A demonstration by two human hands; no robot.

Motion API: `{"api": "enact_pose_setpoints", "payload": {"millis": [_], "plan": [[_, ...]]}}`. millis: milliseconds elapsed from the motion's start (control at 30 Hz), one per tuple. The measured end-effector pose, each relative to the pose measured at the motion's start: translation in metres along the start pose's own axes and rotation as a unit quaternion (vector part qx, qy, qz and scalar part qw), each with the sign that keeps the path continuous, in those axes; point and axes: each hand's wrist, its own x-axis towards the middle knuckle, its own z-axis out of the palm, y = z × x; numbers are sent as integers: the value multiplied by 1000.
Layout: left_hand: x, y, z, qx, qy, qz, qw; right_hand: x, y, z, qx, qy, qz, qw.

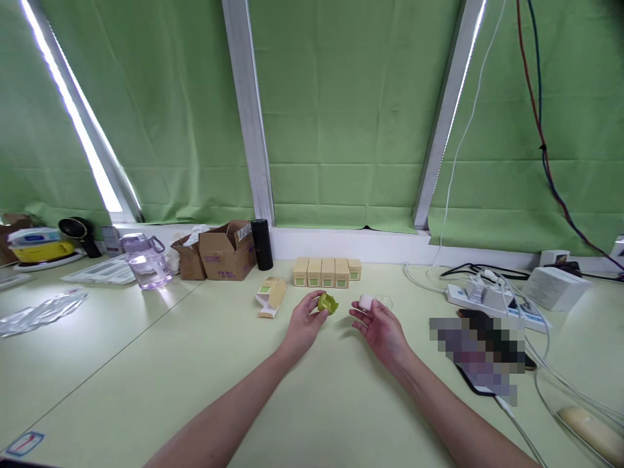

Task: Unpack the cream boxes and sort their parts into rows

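A small green cup-like piece (328, 303) is pinched between the thumb and fingers of my left hand (304, 323). My right hand (385, 333) grips a small white piece (365, 301) with its thumb and index finger, the other fingers loosely apart. Just behind the right hand lies a clear round plastic piece (385, 301) on the pale green table (331, 403). An opened small carton (272, 297) rests to the left of my left hand. Beyond both hands stand several small tan boxes (327, 273) with green labels, side by side.
At the back left are a cardboard box (227, 252), a black cylinder (262, 244) and a purple water bottle (147, 262). On the right lie a power strip (497, 308) with cables, a white box (556, 288), blurred phone-like items (497, 338) and a mouse (592, 432).
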Motion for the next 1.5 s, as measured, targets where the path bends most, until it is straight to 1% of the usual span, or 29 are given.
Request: {"api": "enact_pose_setpoints", "payload": {"millis": [200,367,600,733,833,933,1000,1033,1100,1133,1200,1233,1267,1300,1333,1500], "plan": [[0,2,0,7,9,2,1000,-7,-4,8,-32,-7,-13,999],[0,2,0,7,14,6,1000,-10,-7,11,-47,-5,-21,999],[0,1,1,14,22,4,1000,-11,-5,11,-81,-19,-65,994],[0,0,0,19,26,10,999,-7,-3,7,-133,-20,-87,987],[0,0,0,22,25,16,999,-1,-8,2,-214,9,-121,969],[0,-3,-1,25,21,16,999,10,-16,-5,-308,49,-178,933],[0,-4,-1,29,21,14,999,18,-21,-10,-390,58,-210,895],[0,-4,-1,31,21,12,999,22,-22,-13,-435,57,-222,871],[0,-4,0,36,24,12,999,32,-23,-19,-535,41,-244,808],[0,-3,0,38,24,11,999,36,-23,-21,-589,28,-253,767],[0,-2,1,43,25,11,999,45,-22,-26,-688,2,-269,674],[-1,-1,1,45,27,11,999,48,-20,-27,-721,-10,-274,636],[-1,-1,2,46,27,10,999,52,-18,-29,-740,-19,-276,614],[-2,0,2,47,27,8,998,55,-16,-30,-749,-24,-276,602],[-2,0,2,48,28,7,998,58,-13,-31,-753,-28,-275,597],[-2,-1,1,48,30,7,998,68,-1,-33,-766,-35,-267,583]]}}
